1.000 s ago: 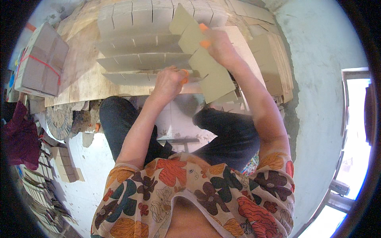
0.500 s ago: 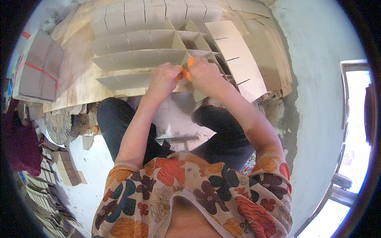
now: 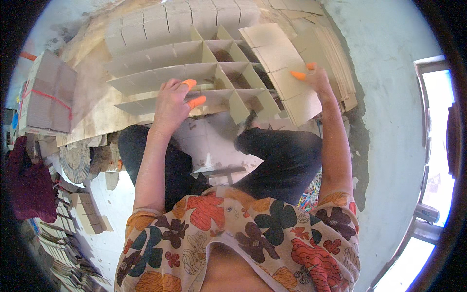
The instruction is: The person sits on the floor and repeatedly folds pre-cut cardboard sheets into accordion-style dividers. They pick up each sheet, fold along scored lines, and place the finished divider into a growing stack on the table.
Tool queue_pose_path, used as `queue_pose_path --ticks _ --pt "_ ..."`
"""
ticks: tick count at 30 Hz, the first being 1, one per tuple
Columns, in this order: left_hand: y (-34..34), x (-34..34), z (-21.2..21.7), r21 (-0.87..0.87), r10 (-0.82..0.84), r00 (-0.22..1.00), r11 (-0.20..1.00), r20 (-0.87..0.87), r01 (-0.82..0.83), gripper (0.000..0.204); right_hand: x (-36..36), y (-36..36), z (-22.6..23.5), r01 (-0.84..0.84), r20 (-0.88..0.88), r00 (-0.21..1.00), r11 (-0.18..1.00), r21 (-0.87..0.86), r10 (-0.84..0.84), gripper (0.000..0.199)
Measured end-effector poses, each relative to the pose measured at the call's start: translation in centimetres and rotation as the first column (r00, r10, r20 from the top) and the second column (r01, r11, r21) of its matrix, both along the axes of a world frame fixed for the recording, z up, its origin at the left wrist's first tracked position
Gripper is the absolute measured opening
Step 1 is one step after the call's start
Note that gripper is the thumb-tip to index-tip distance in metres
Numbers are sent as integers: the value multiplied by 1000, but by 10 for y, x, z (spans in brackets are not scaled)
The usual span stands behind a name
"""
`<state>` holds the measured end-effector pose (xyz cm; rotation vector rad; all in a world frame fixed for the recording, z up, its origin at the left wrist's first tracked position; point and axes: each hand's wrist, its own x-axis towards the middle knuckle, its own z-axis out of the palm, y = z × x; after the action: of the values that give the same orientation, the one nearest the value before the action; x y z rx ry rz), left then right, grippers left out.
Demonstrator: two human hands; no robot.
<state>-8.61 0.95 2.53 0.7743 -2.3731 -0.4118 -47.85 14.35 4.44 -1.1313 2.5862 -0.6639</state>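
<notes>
Cardboard lattice (image 3: 204,73) at frame top could buckle if the flat left hand (image 3: 170,104) slips while the right hand (image 3: 316,80), fingers spread, presses the slotted strip (image 3: 282,73).

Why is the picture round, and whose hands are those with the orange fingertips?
The camera sits on the person's head and looks down, so you see their own arms, flowered shirt and dark trousers. Its very wide lens bends everything into a circle. There is no machine here, only two bare hands wearing little orange finger caps. The left hand rests on a cardboard grid, strips slotted together into small box-like cells. The right hand touches a stack of flat cardboard sheets leaning beside the grid. Off to the left lies a tied bundle of cardboard.
</notes>
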Motion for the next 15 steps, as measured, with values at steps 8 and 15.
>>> queue_pose_path --ticks 8,15 --pt "-1 13 -1 45 76 997 996 -16 -76 39 -29 6 29 250 331 928 944 -215 -170 42" --pt "-13 36 -7 -20 39 999 999 -13 -39 30 72 -23 120 94 327 939 832 -546 108 37"
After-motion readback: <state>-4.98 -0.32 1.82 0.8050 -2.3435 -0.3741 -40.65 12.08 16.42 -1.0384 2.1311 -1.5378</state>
